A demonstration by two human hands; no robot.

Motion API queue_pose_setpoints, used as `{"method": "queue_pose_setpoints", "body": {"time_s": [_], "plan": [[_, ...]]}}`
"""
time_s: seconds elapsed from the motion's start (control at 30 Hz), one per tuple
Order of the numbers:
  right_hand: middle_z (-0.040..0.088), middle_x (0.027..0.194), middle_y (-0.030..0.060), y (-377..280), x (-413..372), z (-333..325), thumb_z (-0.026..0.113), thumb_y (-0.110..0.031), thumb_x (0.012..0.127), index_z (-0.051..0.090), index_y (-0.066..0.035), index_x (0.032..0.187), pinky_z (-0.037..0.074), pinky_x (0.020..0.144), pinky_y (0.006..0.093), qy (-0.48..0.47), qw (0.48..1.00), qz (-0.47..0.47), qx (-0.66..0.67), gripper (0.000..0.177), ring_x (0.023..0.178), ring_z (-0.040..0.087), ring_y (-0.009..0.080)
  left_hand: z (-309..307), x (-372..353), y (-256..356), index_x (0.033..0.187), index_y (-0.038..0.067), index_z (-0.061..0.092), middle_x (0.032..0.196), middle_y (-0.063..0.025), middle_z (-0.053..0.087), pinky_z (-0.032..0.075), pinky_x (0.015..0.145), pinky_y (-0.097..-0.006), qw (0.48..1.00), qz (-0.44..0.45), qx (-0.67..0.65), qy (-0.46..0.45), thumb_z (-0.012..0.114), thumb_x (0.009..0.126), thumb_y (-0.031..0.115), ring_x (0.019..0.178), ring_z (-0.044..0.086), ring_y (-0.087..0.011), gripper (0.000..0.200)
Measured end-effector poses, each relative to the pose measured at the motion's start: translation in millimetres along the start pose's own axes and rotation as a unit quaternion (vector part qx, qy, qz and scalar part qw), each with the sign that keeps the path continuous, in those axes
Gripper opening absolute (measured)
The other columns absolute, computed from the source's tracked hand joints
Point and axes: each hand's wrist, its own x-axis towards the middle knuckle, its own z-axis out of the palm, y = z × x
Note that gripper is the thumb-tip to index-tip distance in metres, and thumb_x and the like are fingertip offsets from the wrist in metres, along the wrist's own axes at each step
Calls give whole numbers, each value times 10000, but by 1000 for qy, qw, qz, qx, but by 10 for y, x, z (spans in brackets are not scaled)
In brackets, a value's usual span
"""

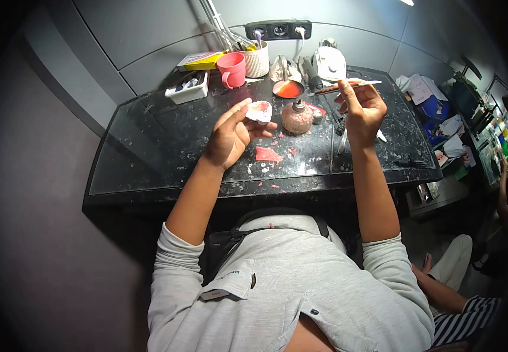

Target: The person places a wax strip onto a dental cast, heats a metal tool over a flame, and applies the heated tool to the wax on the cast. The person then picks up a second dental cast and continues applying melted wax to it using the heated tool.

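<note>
Two hands: both are raised over the dark worktop (166,141), each occupied, with a small round burner (297,117) standing between them.
Left hand: the left hand (230,138) has its grip pinched on a small white-and-pink cast (259,111), thumb beneath, fingertips at the edge, index finger stretched out above.
Right hand: the right hand (362,108) has its grip closed on a thin metal instrument (348,87), held like a pen, with its long end pointing right and the other end towards an orange dish (288,89).
Cast's position: it is held in the air, just left of the burner and clear of the surface.
Risk: the light fingertip pinch looks easy to lose, and a slip would likely drop the cast onto the hard top. The burner sits near both wrists, so a careless sweep could knock it. No flame can be made out.
Pose: both forearms are bare with the sleeves pushed to the elbows. The left wrist is bent back, and the right hand is upright with its fingers curled.
Around: a pink wax scrap (267,155) and crumbs lie below the hands. A pink cup (232,70) and a white tray (188,88) stand at the back.
Nearby: another person's arm (442,290) shows at lower right.
</note>
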Motion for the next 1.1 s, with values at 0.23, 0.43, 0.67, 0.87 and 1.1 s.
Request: {"method": "queue_pose_setpoints", "body": {"time_s": [0.23,0.43,0.67,0.87,1.1], "plan": [[728,784,57,14,-9,8,793,-103,901,707,-4,913,423,514,202,6,1000,-21,13,131,631,661,83,-43,-4,-20,1547,-92,229,1386,-283,546,530,1029,-509,998,-15,-34,-41,440,1089,260,1198,629,-420,616],[745,832,68,-36,-23,47,772,-54,909,724,22,952,516,595,213,-1,1000,-25,-8,100,701,679,83,-24,-20,-18,1530,-95,270,1387,-249,554,505,1084,-475,996,25,-25,-84,617,990,84,1266,600,-351,666],[747,832,60,4,-15,27,776,-39,902,732,26,963,540,628,219,-11,999,-15,-49,99,728,689,86,-24,-7,-36,1451,-89,390,1322,-212,595,520,1080,-409,998,15,38,-56,716,888,-28,1235,622,-293,653],[724,774,44,-20,-7,25,773,-61,910,724,5,927,446,531,203,18,1000,-13,-8,84,625,648,77,66,-31,-43,1311,-26,494,1200,-139,661,584,940,-341,986,9,166,10,846,764,-48,1093,674,-206,651],[714,745,47,32,16,-30,751,-81,926,696,-5,916,407,495,200,-29,999,12,20,95,589,632,75,219,-72,-89,1264,-8,503,1145,-104,660,575,902,-304,936,92,340,20,919,692,-20,1034,658,-144,707]]}}
